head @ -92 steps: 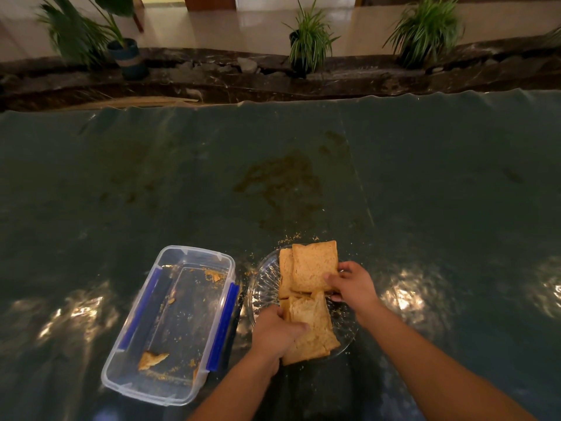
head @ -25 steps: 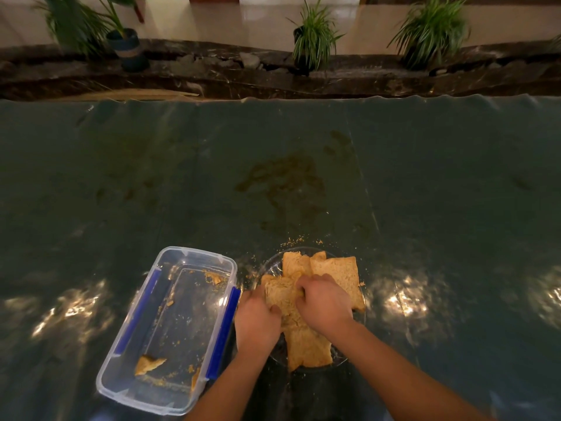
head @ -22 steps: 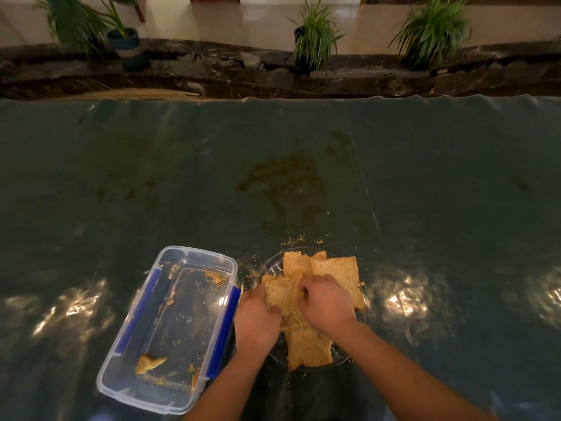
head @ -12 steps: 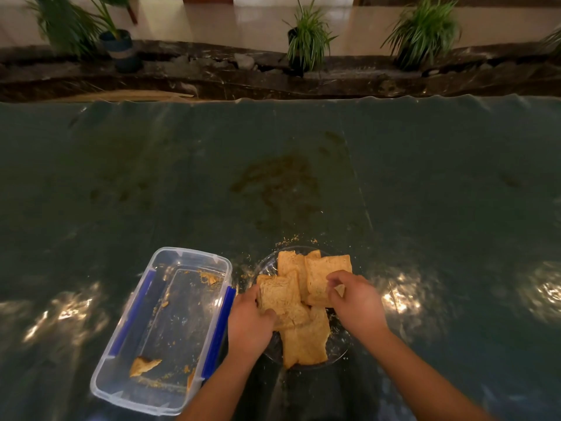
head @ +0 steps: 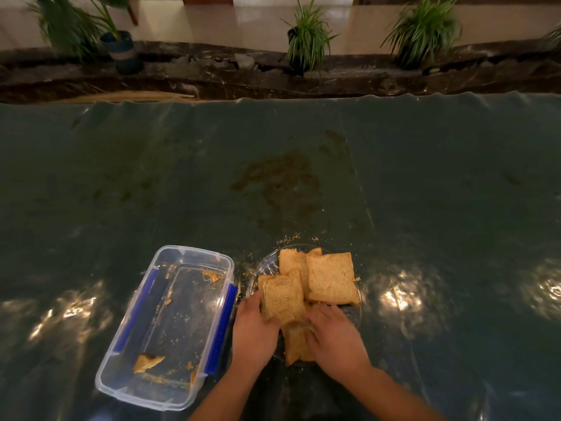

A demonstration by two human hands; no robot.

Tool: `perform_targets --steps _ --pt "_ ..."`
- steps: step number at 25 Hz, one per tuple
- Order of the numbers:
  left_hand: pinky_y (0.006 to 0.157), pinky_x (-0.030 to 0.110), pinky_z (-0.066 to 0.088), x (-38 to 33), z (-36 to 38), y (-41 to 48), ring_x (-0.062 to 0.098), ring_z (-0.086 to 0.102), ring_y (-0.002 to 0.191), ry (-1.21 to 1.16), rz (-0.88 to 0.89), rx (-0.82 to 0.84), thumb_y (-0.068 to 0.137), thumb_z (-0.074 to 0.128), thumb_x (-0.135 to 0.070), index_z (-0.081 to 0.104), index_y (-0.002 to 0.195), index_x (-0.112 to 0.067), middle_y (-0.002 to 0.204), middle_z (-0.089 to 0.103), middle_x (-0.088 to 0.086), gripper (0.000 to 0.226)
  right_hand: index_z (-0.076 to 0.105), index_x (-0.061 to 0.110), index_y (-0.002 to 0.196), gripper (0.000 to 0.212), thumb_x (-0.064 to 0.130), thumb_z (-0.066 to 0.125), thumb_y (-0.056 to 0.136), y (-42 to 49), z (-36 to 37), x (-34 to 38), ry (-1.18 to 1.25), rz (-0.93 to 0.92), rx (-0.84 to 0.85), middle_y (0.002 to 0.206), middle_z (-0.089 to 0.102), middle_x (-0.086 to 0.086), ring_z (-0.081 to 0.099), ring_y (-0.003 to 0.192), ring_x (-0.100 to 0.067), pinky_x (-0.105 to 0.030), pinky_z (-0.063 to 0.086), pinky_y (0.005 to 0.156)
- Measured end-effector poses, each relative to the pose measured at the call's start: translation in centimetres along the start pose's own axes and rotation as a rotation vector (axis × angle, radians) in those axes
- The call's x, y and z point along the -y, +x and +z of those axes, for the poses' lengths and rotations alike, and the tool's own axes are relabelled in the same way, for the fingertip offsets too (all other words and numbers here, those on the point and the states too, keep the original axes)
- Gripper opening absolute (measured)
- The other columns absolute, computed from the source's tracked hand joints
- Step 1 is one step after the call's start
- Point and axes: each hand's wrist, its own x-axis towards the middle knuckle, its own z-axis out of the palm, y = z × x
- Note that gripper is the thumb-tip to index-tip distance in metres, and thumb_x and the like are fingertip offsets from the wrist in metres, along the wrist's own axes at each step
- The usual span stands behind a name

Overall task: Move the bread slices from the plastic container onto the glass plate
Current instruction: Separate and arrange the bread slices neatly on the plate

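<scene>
Several toasted bread slices lie overlapping on the glass plate near the table's front. My left hand grips the left slice at its near edge. On the near slice rests my right hand, fingers curled over it where it sticks out past the plate's front. The clear plastic container with blue clips stands left of the plate, holding only a torn bread piece and crumbs.
A dark green cloth covers the table, with a brown stain beyond the plate and crumbs around it. Past the far edge runs a dark stone ledge with potted plants.
My right hand has let go of the right slice and come back to the near slice. My left hand stays on the left slice. Earlier both hands were arranging slices on the plate.
</scene>
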Motion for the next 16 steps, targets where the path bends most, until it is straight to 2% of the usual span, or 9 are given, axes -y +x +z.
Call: perform_targets --steps 2,4,6,8,11,15,16 --pt "0.094 0.044 0.053 -0.2 -0.2 -0.1 0.019 0.061 0.109 -0.052 -0.059 0.0 0.085 0.063 -0.013 0.061 0.121 -0.025 0.12 0.065 -0.002 0.037 0.064 0.024 0.105 0.023 0.026 0.051 0.086 0.1 -0.1 -0.3 0.018 0.017 -0.005 0.106 0.063 0.007 0.051 0.104 -0.014 -0.027 0.048 0.082" --pt "0.091 0.043 0.055 -0.2 -0.3 -0.1 0.016 0.062 0.105 -0.066 -0.056 -0.003 0.085 0.064 -0.014 0.063 0.116 -0.028 0.116 0.066 -0.005 0.035 0.067 0.024 0.102 0.021 0.027 0.053 0.087 0.4 -0.8 -0.6 0.03 0.04 -0.038 0.102 0.065 0.007 0.055 0.1 -0.014 -0.027 0.05 0.08" --pt "0.089 0.04 0.056 -0.2 -0.3 -0.1 0.009 0.062 0.099 -0.044 -0.061 -0.002 0.084 0.064 -0.017 0.062 0.113 -0.03 0.111 0.066 -0.005 0.032 0.068 0.025 0.1 0.018 0.026 0.057 0.086 1.0 -1.5 -0.5 0.024 0.04 -0.1 0.097 0.066 0.008 0.056 0.095 -0.013 -0.029 0.053 0.073" --pt "0.092 0.039 0.054 -0.1 -0.4 0.2 0.009 0.059 0.103 -0.002 -0.08 -0.004 0.084 0.064 -0.019 0.059 0.123 -0.027 0.117 0.061 -0.003 0.041 0.068 0.025 0.099 0.016 0.025 0.059 0.085 2.2 -2.2 0.2 0.007 0.023 -0.158 0.094 0.066 0.009 0.056 0.092 -0.013 -0.03 0.053 0.065" --pt "0.09 0.037 0.055 -0.4 -0.5 0.8 0.012 0.059 0.102 0.015 -0.089 0.013 0.084 0.062 -0.015 0.06 0.123 -0.022 0.118 0.06 -0.001 0.04 0.063 0.022 0.099 0.017 0.026 0.052 0.086 4.7 -2.6 1.7 -0.11 0.044 -0.062 0.094 0.064 0.005 0.055 0.095 -0.017 -0.031 0.05 0.062" --pt "0.084 0.032 0.053 -0.8 -0.7 1.2 0.011 0.059 0.097 -0.021 -0.063 0.014 0.084 0.06 -0.01 0.062 0.106 -0.026 0.104 0.06 -0.009 0.028 0.059 0.018 0.095 0.016 0.024 0.049 0.084 6.2 -1.9 3.0 -0.16 0.057 0.048 0.091 0.063 -0.001 0.055 0.094 -0.021 -0.032 0.046 0.06" --pt "0.084 0.03 0.052 -0.8 -0.7 1.1 0.011 0.059 0.098 -0.022 -0.058 0.011 0.084 0.06 -0.01 0.063 0.109 -0.026 0.102 0.059 -0.011 0.029 0.06 0.019 0.096 0.017 0.026 0.049 0.084 6.3 -1.7 2.9 -0.145 0.053 0.053 0.091 0.064 -0.001 0.054 0.094 -0.021 -0.032 0.047 0.061"
